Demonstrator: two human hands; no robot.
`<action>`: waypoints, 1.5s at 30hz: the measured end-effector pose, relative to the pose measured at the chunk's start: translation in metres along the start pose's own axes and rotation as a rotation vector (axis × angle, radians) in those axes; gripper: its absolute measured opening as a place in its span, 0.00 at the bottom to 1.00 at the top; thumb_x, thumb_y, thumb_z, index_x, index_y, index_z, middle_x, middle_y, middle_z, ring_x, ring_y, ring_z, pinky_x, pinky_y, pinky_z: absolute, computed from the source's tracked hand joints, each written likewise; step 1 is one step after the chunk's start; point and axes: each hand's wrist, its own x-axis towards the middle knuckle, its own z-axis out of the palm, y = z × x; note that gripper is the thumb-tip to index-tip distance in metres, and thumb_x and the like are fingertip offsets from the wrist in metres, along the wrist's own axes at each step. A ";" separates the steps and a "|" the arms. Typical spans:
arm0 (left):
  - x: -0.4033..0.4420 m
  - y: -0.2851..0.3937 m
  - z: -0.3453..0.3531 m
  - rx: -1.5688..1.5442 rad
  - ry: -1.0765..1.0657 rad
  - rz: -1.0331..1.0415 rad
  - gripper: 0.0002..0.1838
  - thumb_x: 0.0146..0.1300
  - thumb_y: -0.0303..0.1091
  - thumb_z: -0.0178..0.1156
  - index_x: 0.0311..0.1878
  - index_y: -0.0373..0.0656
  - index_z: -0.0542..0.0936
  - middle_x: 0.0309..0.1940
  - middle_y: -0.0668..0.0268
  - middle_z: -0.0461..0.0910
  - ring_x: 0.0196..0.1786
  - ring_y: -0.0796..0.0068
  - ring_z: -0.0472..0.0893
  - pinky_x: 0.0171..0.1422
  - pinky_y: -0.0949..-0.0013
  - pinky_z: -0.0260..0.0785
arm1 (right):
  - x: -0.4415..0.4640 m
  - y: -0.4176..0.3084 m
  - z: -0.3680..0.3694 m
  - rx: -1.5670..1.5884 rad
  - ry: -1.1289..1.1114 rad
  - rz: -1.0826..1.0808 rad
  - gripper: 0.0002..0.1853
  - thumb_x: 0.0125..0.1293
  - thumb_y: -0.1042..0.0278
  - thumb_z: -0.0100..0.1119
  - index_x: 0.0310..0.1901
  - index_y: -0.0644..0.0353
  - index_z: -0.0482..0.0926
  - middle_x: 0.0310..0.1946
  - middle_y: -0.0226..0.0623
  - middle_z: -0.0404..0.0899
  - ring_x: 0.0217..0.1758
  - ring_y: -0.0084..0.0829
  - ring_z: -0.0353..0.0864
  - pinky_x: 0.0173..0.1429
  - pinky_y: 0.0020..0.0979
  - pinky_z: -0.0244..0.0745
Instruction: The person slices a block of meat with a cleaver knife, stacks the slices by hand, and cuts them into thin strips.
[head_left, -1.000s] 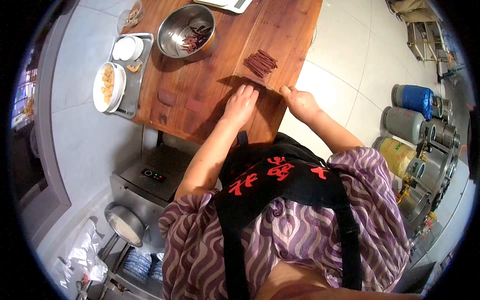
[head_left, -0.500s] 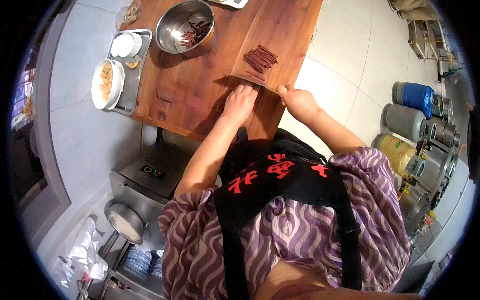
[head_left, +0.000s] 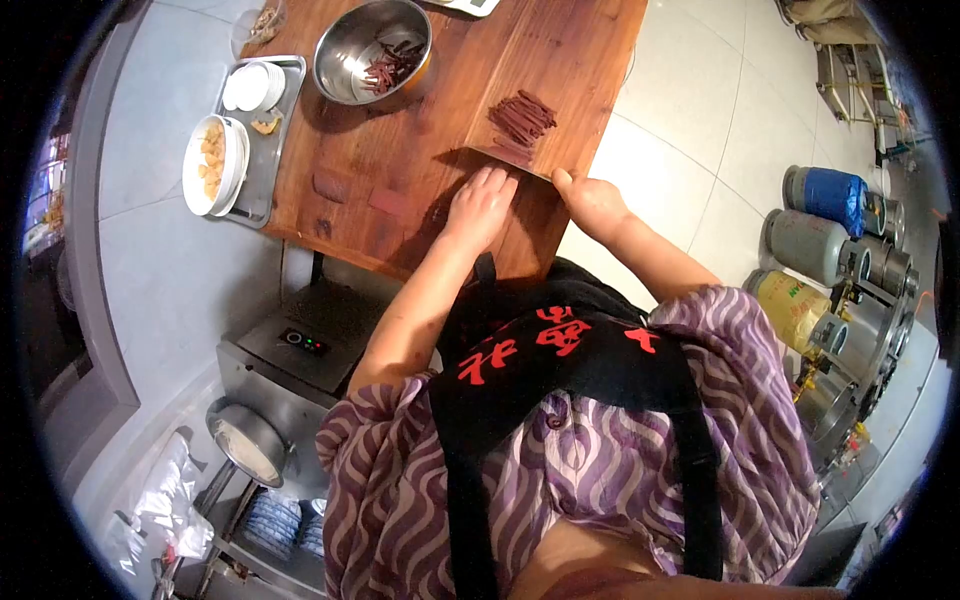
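My right hand [head_left: 592, 203] is closed round the handle end of a wide knife [head_left: 508, 162], whose blade stands on edge on the wooden table [head_left: 440, 120]. Close against the near side of the blade, my left hand [head_left: 480, 207] rests with its fingers bent together; what lies under the fingertips is hidden. Just beyond the blade is a pile of dark red strips [head_left: 523, 120]. Two flat dark red pieces, one at the left [head_left: 328, 186] and a squarer one [head_left: 388, 201], lie left of my left hand.
A steel bowl [head_left: 372, 52] with more dark strips stands at the back. Left of it, a metal tray [head_left: 262, 170] holds white plates [head_left: 253, 87] and a white bowl of yellowish pieces [head_left: 214, 165]. Gas cylinders [head_left: 806, 240] stand on the floor at the right.
The knife has shifted slightly in my right hand, and loose strips beside the blade have moved closer to the pile. My left hand has barely moved.
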 end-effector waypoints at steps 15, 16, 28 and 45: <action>-0.012 0.000 0.011 0.031 0.086 -0.002 0.17 0.61 0.27 0.54 0.54 0.40 0.78 0.56 0.53 0.75 0.62 0.53 0.73 0.62 0.58 0.71 | 0.006 0.005 0.004 -0.027 0.004 -0.019 0.08 0.60 0.74 0.52 0.42 0.59 0.68 0.29 0.46 0.80 0.31 0.46 0.85 0.29 0.42 0.79; -0.012 -0.001 0.011 0.031 0.121 0.014 0.15 0.61 0.27 0.54 0.52 0.40 0.78 0.54 0.53 0.76 0.61 0.53 0.74 0.61 0.57 0.72 | 0.007 0.006 0.003 -0.026 0.010 -0.030 0.09 0.60 0.74 0.53 0.42 0.59 0.68 0.30 0.46 0.80 0.31 0.45 0.85 0.29 0.40 0.80; -0.012 0.009 0.029 -0.069 -0.016 -0.063 0.11 0.65 0.34 0.49 0.41 0.39 0.80 0.44 0.54 0.79 0.50 0.52 0.78 0.54 0.52 0.72 | -0.008 0.017 0.026 0.051 0.123 -0.060 0.13 0.65 0.74 0.46 0.52 0.60 0.68 0.33 0.57 0.80 0.24 0.53 0.81 0.25 0.49 0.76; -0.017 -0.010 0.051 0.154 0.251 0.083 0.18 0.65 0.32 0.48 0.55 0.37 0.77 0.57 0.52 0.76 0.63 0.55 0.74 0.68 0.55 0.66 | 0.009 0.025 0.009 0.135 0.054 -0.018 0.10 0.65 0.69 0.52 0.44 0.62 0.67 0.34 0.58 0.78 0.31 0.59 0.81 0.33 0.53 0.76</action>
